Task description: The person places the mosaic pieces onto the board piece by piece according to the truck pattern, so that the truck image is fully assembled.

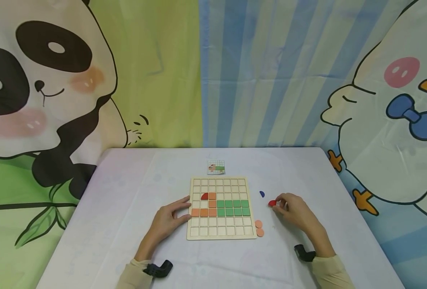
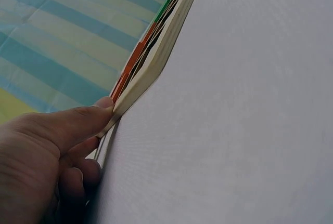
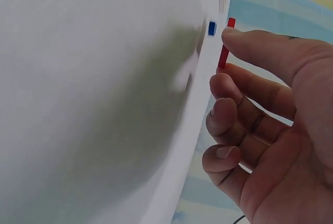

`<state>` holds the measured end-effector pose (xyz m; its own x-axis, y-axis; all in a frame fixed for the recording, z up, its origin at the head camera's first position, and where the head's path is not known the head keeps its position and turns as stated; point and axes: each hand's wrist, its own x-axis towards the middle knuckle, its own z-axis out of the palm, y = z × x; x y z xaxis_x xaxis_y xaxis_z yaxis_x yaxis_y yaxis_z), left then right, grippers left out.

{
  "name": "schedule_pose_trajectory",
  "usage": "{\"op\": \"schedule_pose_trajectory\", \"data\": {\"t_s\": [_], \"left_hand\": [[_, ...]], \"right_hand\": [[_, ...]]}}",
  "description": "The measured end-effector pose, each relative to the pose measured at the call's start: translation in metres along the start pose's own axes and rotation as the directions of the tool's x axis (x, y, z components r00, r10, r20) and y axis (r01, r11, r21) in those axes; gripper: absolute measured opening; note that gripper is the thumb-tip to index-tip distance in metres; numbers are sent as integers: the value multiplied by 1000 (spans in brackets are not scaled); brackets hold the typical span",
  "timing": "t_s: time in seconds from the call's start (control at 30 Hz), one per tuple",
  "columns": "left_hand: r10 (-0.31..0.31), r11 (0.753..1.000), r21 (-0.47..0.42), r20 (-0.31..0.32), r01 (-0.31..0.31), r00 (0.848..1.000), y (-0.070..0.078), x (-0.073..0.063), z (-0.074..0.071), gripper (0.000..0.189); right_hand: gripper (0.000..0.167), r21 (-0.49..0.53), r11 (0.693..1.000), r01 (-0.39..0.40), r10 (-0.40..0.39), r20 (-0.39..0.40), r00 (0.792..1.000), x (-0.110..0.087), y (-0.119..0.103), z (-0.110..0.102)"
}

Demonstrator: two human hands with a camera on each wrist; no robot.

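A square wooden grid board (image 1: 221,232) lies flat on the table. Green squares (image 1: 233,207) fill two short rows at its right; orange squares (image 1: 212,204) sit left of them, with a red quarter-circle piece (image 1: 205,196) beside the top one. At the board's left edge, my left hand (image 1: 168,220) rests with thumb and fingertips against the rim. Right of the board, my right hand (image 1: 295,210) pinches a small red piece (image 3: 225,52) between thumb and index finger, seen edge-on in the right wrist view. Its other fingers are loosely curled.
A small blue piece (image 1: 262,194) lies between the board and my right hand. Two orange round pieces (image 1: 258,228) lie by the board's lower right corner. Behind the board is a small picture card (image 1: 216,167). A white cloth covers the table (image 1: 133,176); printed curtains hang behind.
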<state>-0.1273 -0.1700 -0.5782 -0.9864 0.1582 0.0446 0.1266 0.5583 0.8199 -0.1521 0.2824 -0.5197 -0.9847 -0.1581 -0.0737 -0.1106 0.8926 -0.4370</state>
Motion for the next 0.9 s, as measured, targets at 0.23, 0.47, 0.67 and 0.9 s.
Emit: {"op": "schedule_pose_trajectory", "data": {"t_s": [0.23,0.47,0.67,0.9], "left_hand": [[-3,1000,-3,0,3,1000,1,0,0,45],[19,1000,-6,-1,-19,1000,0,-1,-1,46],[44,999,0,-7,-44,999,-2,-2,-2,46],[50,999,-10,-3,-51,999,-3,0,-1,47]], "right_hand": [[18,14,993,120,-120,-16,993,4,-21,5],[18,31,976,216,-216,-17,976,10,-48,15],[22,30,975,220,-221,39,975,17,-75,23],[22,3,951,310,-310,45,950,22,-103,30]]}}
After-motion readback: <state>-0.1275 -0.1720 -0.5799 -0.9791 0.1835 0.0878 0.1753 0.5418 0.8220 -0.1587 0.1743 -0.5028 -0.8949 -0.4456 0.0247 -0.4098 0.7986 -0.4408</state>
